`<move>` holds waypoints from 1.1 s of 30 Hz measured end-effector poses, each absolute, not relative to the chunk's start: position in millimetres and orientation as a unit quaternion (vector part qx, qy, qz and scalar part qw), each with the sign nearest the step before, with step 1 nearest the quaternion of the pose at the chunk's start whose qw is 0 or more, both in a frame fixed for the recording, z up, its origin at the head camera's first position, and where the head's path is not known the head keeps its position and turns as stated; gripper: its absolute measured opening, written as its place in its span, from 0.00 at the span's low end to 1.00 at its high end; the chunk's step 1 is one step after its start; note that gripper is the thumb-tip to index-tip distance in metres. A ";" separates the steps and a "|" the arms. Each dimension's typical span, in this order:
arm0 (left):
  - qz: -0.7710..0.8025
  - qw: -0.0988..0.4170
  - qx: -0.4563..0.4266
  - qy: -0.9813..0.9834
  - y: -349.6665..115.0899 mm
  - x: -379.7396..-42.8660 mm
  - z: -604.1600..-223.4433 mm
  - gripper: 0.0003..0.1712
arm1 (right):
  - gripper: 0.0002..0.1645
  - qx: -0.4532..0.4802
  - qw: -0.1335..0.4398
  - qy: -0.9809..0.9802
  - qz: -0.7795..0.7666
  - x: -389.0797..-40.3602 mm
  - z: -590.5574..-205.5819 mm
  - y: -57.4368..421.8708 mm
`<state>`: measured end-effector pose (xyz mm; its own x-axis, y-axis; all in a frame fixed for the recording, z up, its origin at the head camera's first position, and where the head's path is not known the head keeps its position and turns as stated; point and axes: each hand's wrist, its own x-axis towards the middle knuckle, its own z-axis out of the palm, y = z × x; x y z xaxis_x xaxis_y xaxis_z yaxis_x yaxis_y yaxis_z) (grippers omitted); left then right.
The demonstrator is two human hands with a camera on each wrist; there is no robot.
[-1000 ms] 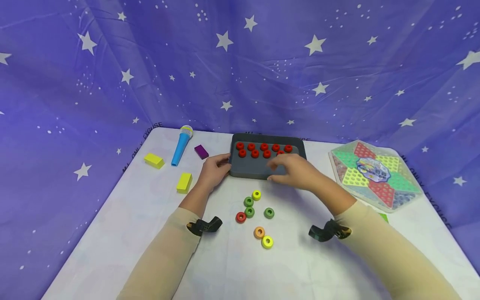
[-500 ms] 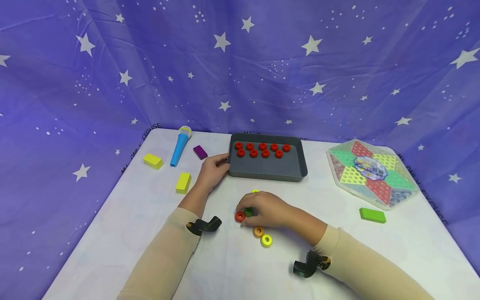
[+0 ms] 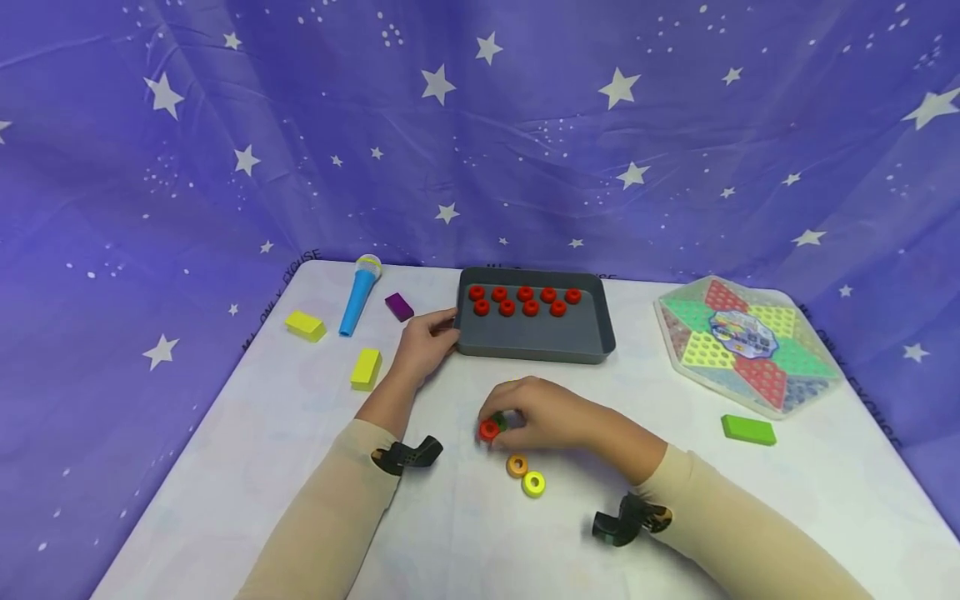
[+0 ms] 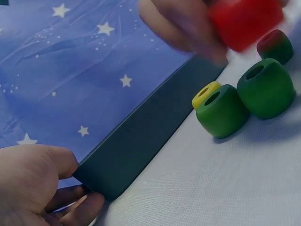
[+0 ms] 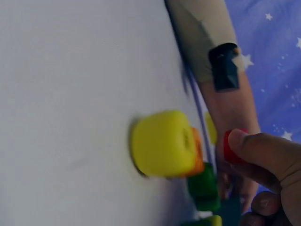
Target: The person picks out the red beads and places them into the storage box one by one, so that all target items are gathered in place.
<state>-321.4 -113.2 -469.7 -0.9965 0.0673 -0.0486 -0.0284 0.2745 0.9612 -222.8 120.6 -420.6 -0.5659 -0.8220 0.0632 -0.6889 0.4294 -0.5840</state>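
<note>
In the head view, my right hand pinches a red bead between thumb and fingers, just above the white cloth. The right wrist view shows the thumb on this red bead. A green bead peeks out beside the fingers. In the left wrist view, several green beads and a yellow bead stand below the blurred right hand. My left hand grips the left front corner of a grey tray. Several red beads lie in two rows in the tray's rear half.
Nearer me lie an orange bead and a yellow bead. Left are yellow blocks, a purple block and a blue toy microphone. Right are a hexagonal game board and a green block. A starry curtain hangs behind.
My right hand came back from over the tray to the loose beads and took the red one, which has shifted slightly right. My left hand stays at the tray.
</note>
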 end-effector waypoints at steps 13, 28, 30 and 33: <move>0.605 0.044 0.014 0.795 -115.1 -318.1 -468.2 0.28 | 0.18 -0.371 0.091 0.868 -0.317 -265.6 -368.9 177.2; 0.614 0.051 0.013 0.788 -112.6 -318.6 -468.3 0.27 | 0.21 -0.247 0.118 0.920 -0.282 -339.8 -361.2 236.6; 0.613 0.050 0.012 0.789 -112.3 -318.9 -468.7 0.27 | 0.21 -0.239 0.116 0.924 -0.273 -350.0 -365.5 242.3; 0.612 0.048 0.013 0.789 -111.1 -318.9 -468.5 0.27 | 0.20 -0.226 0.116 0.931 -0.261 -363.1 -372.0 250.7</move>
<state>-318.9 -111.1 -468.5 -0.9951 0.0788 -0.0600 -0.0385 0.2499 0.9675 -363.1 250.7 -372.0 -0.8709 -0.4814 -0.0985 -0.3599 0.7615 -0.5390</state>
